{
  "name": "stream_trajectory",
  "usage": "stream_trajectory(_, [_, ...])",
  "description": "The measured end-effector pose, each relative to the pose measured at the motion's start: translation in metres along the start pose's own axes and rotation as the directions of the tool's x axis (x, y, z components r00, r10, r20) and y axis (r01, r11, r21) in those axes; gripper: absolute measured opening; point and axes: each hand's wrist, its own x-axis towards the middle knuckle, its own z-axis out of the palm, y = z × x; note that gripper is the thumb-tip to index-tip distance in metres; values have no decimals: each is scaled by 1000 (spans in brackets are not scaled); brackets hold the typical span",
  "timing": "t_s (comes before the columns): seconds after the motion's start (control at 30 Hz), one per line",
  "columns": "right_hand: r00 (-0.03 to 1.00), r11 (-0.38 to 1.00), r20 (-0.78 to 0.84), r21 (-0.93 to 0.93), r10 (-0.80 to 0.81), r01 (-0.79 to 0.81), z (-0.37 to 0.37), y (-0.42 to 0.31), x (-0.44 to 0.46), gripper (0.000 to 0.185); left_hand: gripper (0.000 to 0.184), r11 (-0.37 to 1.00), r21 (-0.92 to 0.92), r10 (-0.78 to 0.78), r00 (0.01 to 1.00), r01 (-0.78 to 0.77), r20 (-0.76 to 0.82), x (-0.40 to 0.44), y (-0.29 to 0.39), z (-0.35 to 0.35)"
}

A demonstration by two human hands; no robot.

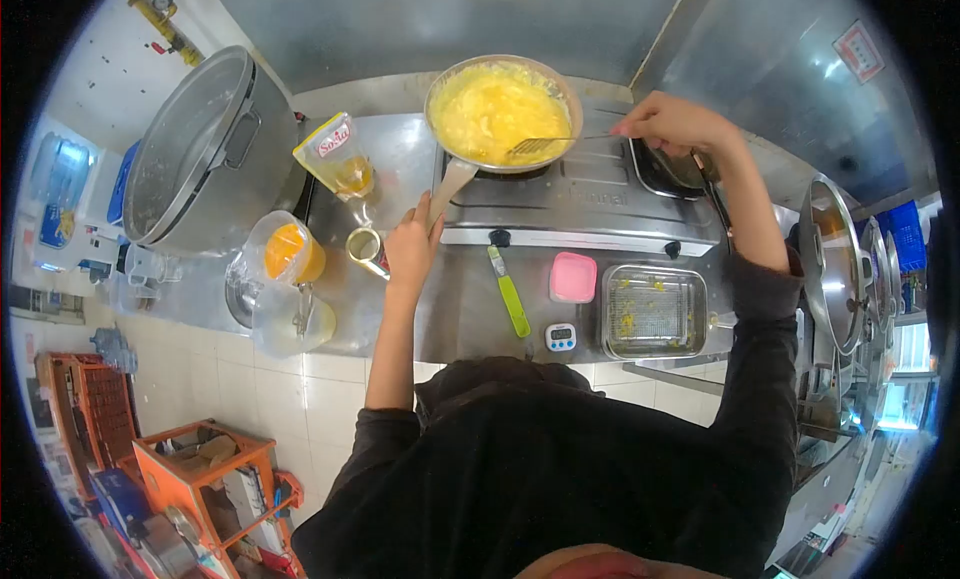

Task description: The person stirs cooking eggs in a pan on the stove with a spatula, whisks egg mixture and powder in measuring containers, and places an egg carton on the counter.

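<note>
My left hand (413, 241) is closed around the pale handle (453, 190) of a frying pan (573, 106) on the left burner of a steel gas stove (590, 194). Soft yellow egg (495, 109) fills the pan. With closed fingers, my right hand (672, 124) holds a metal spatula (545, 143) from the right, its slotted head in the egg near the pan's lower right side. Just below my left hand's wrist side stands an open can (366, 247).
Left of the stove are a sauce pouch (337, 157), a jug of orange liquid (292, 254) and a large pot (190, 149). In front lie a green-handled tool (511, 297), a pink-lidded box (573, 278), a timer (561, 338) and a wire-racked tray (653, 313).
</note>
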Motion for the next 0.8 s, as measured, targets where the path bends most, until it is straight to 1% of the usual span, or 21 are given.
stream_trajectory(0.03, [1000,1000,-5,-3,0,0,-7,-9,-6,26,43,1000,-5,-6,1000,6,6,0,1,-1])
stream_trajectory(0.1, [988,992,86,-42,125,-122,-8,-26,-14,30,42,1000,-9,-14,1000,14,19,0,0,-1])
stream_trajectory(0.13, [988,992,87,-41,126,-123,-4,-21,-6,30,42,1000,-25,-8,1000,8,0,-1,-2,1])
stream_trajectory(0.2, [982,971,181,220,49,-89,11,2,23,26,41,999,-43,-6,1000,5,-22,-1,-4,4])
stream_trajectory(0.23, [982,973,183,213,48,-87,22,7,34,26,41,1000,-22,-1,1000,1,-9,-1,-5,5])
stream_trajectory(0.3, [984,892,177,450,-34,-50,49,8,52,21,40,1000,1,-10,1000,10,-6,0,-5,6])
stream_trajectory(0.33, [982,896,185,442,-38,-49,63,6,61,21,40,999,23,23,1000,-23,-19,0,-5,6])
stream_trajectory(0.37, [993,849,116,528,-36,-30,80,2,69,22,41,997,50,58,998,-57,-27,-1,-6,6])
stream_trajectory(0.4, [999,792,46,611,-28,-6,96,-2,79,25,41,997,60,52,998,-51,-26,-1,-7,5])
stream_trajectory(0.43, [998,788,52,615,-36,-4,110,-4,92,25,41,996,60,65,998,-64,-17,-1,-7,4])
stream_trajectory(0.5, [990,678,-133,732,40,71,132,-10,116,19,41,994,68,81,997,-81,-3,0,-8,3])
stream_trajectory(0.53, [991,672,-129,737,39,69,140,-13,124,19,40,995,61,79,997,-80,12,0,-8,1])
stream_trajectory(0.6, [957,652,-288,728,10,212,153,-23,138,23,40,995,58,83,996,-85,34,1,-10,1])
stream_trajectory(0.63, [958,645,-287,734,14,211,161,-25,149,23,40,994,58,92,995,-93,27,1,-11,1])
stream_trajectory(0.7, [868,742,-491,608,71,283,173,-29,170,24,40,992,61,108,994,-109,26,1,-12,2])
stream_trajectory(0.73, [868,737,-492,614,76,283,176,-30,174,24,40,994,50,101,995,-102,21,0,-12,2])
stream_trajectory(0.8, [693,918,-721,259,-24,301,180,-35,179,25,39,995,39,95,995,-96,18,2,-11,2])
